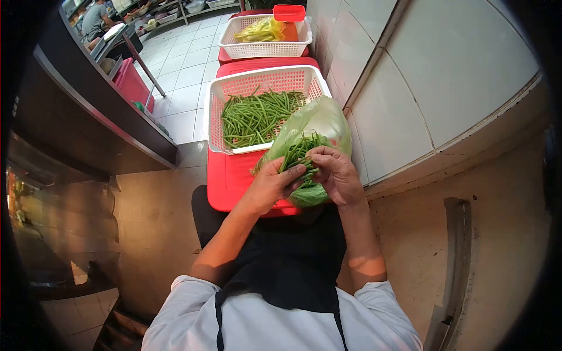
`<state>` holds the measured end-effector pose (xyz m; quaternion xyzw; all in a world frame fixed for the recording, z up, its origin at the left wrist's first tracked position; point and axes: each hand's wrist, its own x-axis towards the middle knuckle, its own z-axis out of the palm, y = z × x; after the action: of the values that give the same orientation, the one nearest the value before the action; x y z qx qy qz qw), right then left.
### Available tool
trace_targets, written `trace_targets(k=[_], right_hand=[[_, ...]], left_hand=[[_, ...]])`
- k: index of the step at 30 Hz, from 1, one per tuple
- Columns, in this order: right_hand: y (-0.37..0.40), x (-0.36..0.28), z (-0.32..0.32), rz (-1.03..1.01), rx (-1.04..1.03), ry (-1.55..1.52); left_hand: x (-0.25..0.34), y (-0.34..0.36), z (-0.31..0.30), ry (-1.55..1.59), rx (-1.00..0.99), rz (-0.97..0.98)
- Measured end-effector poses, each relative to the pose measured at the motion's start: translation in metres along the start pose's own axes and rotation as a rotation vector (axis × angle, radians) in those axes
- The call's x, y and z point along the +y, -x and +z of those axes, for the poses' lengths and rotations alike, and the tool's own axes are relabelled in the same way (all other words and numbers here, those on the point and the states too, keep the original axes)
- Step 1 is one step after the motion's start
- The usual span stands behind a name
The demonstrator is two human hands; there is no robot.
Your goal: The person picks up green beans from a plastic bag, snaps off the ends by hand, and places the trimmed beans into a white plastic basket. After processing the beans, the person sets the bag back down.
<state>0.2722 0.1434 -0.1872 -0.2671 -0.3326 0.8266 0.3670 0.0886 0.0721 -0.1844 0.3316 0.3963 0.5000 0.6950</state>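
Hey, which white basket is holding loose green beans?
The nearer white basket, with green beans spread inside; the farther white basket holds a yellow bag instead.

You are wearing the head camera, and it is looking forward and steeply down from above your own black apron (281,275) and white sleeves (187,298), which are filling the lower part. Your left hand (278,184) and right hand (339,175) are showing near the centre, close to the lens, while the white plastic basket (216,117) is standing farther out. The view is reaching on to the white floor tiles (181,76) and a person in a grey shirt (92,23), small and well away at top left, and it is taking in the tiled wall (380,117) at right. The wide lens is bending straight edges and leaving the corners black.
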Motion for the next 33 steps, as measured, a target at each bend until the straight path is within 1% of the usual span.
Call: trace_targets(k=[3,6,8,9,11,12,15,18,21,23,24,26,27,29,30,32,33], right_hand=[[0.0,0.001,0.0,0.036,-0.072,-0.166],[0.002,-0.013,-0.006,0.001,-0.272,-0.255],[0.002,-0.013,-0.017,-0.071,-0.118,0.035],[0.0,-0.011,-0.021,-0.108,-0.04,0.179],[-0.006,-0.001,-0.028,-0.183,0.067,0.616],[-0.007,0.0,-0.027,-0.22,0.12,0.837],[-0.007,0.005,-0.017,-0.393,0.235,0.902],[0.002,-0.004,0.002,-0.476,0.138,0.852],[0.008,-0.011,0.01,-0.639,0.043,1.19],[0.013,-0.015,0.016,-0.731,0.053,1.352],[0.013,-0.014,0.019,-0.774,0.055,1.432],[0.01,-0.008,0.023,-0.956,0.095,1.556],[0.008,-0.004,0.024,-1.048,0.118,1.617],[0.003,0.011,0.024,-0.902,0.209,1.293],[-0.001,0.017,0.022,-0.828,0.25,1.131],[-0.007,0.014,0.009,-0.533,0.334,0.701],[-0.01,0.011,0.0,-0.384,0.367,0.486]], left_hand=[[0.001,0.002,0.0,0.03,-0.026,-0.014],[0.002,0.001,-0.009,0.051,-0.077,-0.02],[0.002,0.001,-0.016,0.036,-0.099,-0.031],[0.002,0.001,-0.014,-0.029,-0.046,-0.026],[0.002,0.0,-0.007,-0.156,0.061,-0.013],[0.002,-0.001,-0.006,-0.217,0.052,0.026],[-0.002,-0.004,-0.008,-0.373,0.051,0.129],[-0.008,-0.005,-0.008,-0.461,0.064,0.195],[-0.016,-0.01,-0.009,-0.492,0.059,0.241],[-0.014,-0.009,-0.008,-0.477,0.071,0.238],[-0.011,-0.007,-0.006,-0.534,0.091,0.24],[-0.006,-0.003,-0.002,-0.649,0.134,0.242],[-0.008,-0.003,-0.001,-0.678,0.165,0.288],[-0.016,-0.003,0.003,-0.735,0.22,0.384],[-0.015,-0.005,0.002,-0.729,0.219,0.361],[-0.015,-0.006,0.001,-0.716,0.222,0.314],[-0.014,-0.005,0.0,-0.636,0.202,0.278]])
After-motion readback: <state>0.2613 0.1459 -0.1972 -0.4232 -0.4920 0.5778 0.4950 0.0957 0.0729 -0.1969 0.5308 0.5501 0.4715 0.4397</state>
